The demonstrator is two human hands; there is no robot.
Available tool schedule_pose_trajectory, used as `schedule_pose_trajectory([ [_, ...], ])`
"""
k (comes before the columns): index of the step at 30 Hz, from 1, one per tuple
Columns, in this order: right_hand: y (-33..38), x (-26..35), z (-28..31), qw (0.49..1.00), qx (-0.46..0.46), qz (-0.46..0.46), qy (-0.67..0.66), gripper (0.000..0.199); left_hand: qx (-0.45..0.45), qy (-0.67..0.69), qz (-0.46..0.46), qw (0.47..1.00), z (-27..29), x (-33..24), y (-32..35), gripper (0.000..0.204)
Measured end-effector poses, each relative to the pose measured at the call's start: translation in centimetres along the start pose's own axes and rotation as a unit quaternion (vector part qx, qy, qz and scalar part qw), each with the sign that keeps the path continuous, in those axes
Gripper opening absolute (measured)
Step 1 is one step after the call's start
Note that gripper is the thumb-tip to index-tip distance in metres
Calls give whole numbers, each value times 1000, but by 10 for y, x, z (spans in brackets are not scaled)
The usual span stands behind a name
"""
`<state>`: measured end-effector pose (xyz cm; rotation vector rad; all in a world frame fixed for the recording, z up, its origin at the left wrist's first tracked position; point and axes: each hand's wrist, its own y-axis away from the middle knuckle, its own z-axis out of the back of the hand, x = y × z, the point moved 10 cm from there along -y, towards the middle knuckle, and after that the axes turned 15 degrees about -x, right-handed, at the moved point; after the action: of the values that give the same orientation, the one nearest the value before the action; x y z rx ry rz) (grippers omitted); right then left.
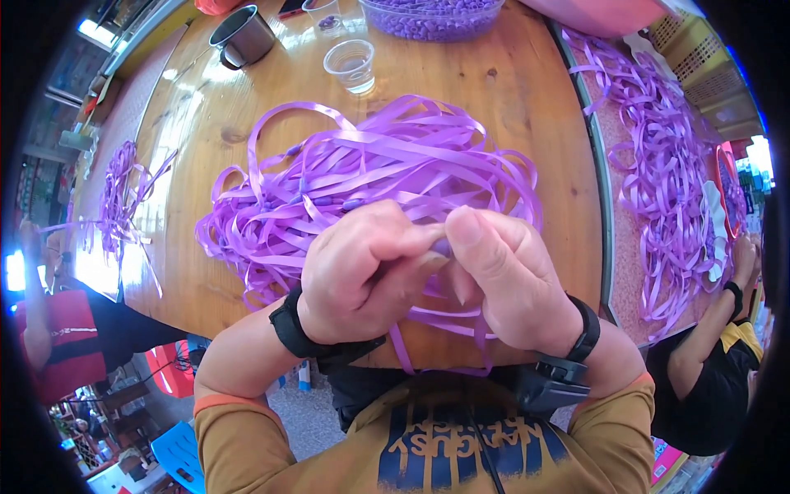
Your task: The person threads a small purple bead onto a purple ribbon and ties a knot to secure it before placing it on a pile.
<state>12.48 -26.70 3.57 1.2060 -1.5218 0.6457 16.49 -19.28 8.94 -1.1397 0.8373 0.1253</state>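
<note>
Above the near side of a purple ribbon pile (395, 156), my two hands meet with their fingertips together. Between them shows a small purple piece (443, 246), mostly covered by the fingers. My left hand (354, 276) is closed, its thumb and forefinger pinching at the piece. From the other side my right hand (522, 284) is closed on it too, thumb on top. A loop of purple ribbon (448, 323) hangs below the hands toward the table's near edge. Small darker purple sleeves (352, 204) sit on some ribbons in the pile.
A clear tub of purple pieces (432, 23), plastic cups (351, 67) and a metal mug (243, 37) stand at the back of the wooden table (568, 239). More ribbons (666, 198) lie on the right side table, with a person's hand (746, 262) nearby. Another ribbon bunch (123, 198) lies left.
</note>
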Motion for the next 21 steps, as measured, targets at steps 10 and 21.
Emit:
schedule_pose_trajectory([
  [10, 2, -4, 3, 1000, -7, 0, 5, 39, -11, 24, 3, 1000, -1, -2, 1, 20],
  [21, 10, 0, -1, 999, 9, -11, 47, 42, 39, -17, -78, 996, -4, -14, 1, 23],
])
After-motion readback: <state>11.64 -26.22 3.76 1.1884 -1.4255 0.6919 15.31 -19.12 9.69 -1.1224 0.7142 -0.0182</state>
